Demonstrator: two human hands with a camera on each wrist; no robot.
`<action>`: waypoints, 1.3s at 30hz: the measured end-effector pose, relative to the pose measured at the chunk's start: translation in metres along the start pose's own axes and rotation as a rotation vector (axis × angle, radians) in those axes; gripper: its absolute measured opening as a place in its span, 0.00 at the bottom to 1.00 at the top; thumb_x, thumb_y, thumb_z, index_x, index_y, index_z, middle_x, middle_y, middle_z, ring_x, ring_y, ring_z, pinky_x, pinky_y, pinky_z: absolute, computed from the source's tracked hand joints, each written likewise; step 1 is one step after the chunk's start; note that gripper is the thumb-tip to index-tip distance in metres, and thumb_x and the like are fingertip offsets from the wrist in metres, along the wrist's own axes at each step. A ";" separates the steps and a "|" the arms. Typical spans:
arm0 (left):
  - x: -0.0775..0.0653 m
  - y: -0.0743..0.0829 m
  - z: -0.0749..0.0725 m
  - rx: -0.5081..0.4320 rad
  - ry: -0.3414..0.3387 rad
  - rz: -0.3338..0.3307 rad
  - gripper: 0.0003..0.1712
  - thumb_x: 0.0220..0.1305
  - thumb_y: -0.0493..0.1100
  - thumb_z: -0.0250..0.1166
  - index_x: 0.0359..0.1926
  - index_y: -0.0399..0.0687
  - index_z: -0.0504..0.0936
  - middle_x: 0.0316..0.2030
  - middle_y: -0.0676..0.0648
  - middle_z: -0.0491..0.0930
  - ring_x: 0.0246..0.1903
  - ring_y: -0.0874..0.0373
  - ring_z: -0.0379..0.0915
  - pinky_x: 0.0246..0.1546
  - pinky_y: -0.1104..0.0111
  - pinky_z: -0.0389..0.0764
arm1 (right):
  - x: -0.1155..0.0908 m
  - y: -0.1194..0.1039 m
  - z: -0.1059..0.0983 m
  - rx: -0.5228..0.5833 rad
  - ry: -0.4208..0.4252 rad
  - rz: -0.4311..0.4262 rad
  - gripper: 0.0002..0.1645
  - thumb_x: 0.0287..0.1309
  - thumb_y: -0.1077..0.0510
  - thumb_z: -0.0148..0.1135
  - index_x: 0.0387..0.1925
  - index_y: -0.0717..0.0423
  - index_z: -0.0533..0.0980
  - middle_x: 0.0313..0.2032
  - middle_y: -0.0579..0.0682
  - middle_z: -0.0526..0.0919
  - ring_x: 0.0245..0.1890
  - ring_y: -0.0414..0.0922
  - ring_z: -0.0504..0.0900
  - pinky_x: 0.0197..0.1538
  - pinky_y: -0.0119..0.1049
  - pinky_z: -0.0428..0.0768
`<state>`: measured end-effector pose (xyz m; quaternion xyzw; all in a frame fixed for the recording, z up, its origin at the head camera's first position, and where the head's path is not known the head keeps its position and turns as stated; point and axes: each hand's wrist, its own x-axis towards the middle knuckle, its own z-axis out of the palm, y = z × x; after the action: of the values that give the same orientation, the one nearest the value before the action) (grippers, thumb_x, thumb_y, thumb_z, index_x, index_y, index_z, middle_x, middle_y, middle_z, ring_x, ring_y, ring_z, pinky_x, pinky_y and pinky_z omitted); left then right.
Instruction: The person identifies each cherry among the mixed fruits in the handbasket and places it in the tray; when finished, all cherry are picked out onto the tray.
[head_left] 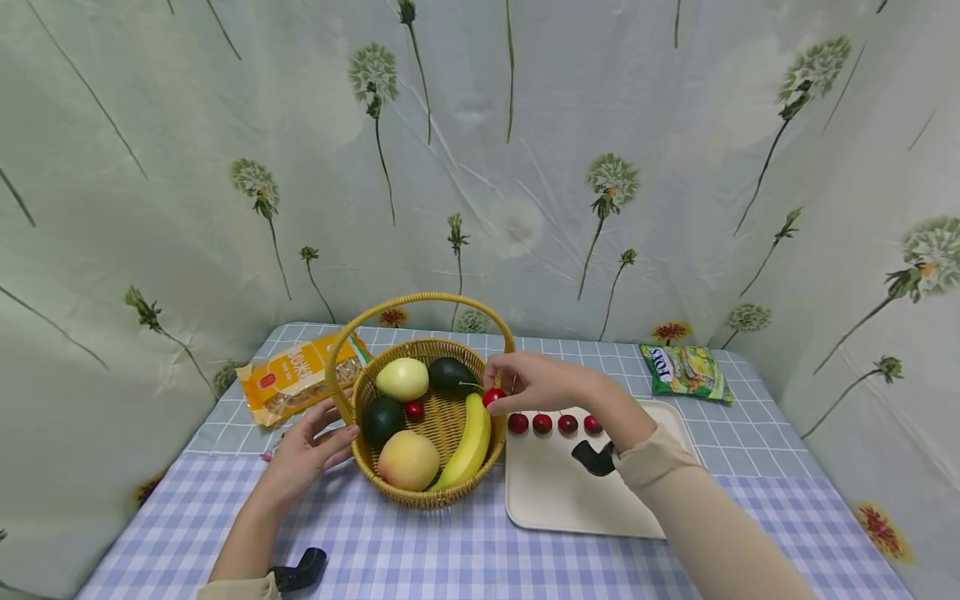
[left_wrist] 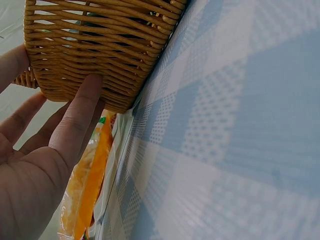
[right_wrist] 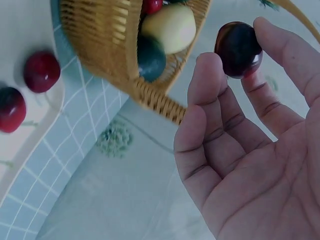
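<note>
My right hand (head_left: 536, 379) pinches a dark red cherry (right_wrist: 239, 50) between thumb and fingertips, over the right rim of the wicker basket (head_left: 442, 498). In the right wrist view the cherry sits clear of the palm. My left hand (head_left: 303, 446) rests its fairly straight fingers against the basket's left side, beside the foot of the tall handle (head_left: 416, 297). Inside the basket lie a banana (head_left: 471, 446), a peach (head_left: 408, 460), a pale yellow-green fruit (head_left: 402, 379), two dark green fruits and one red cherry (head_left: 414, 410).
Right of the basket stands a cream tray (head_left: 562, 504), with several cherries (head_left: 542, 423) in a row near its far edge. A yellow-orange food packet (head_left: 288, 379) lies behind my left hand. At the back right is a green snack bag (head_left: 686, 372).
</note>
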<state>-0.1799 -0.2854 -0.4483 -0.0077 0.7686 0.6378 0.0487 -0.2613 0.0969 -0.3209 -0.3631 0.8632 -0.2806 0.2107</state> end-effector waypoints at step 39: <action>0.000 0.001 0.000 -0.011 -0.013 0.006 0.39 0.78 0.47 0.67 0.83 0.53 0.61 0.77 0.34 0.65 0.61 0.59 0.81 0.55 0.66 0.90 | -0.114 0.173 0.018 0.232 0.304 0.335 0.15 0.74 0.53 0.68 0.49 0.60 0.76 0.31 0.52 0.82 0.32 0.45 0.80 0.34 0.33 0.79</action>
<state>-0.1804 -0.2848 -0.4472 -0.0016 0.7648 0.6422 0.0518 -0.2649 0.2763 -0.4266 -0.1423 0.8951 -0.3902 0.1624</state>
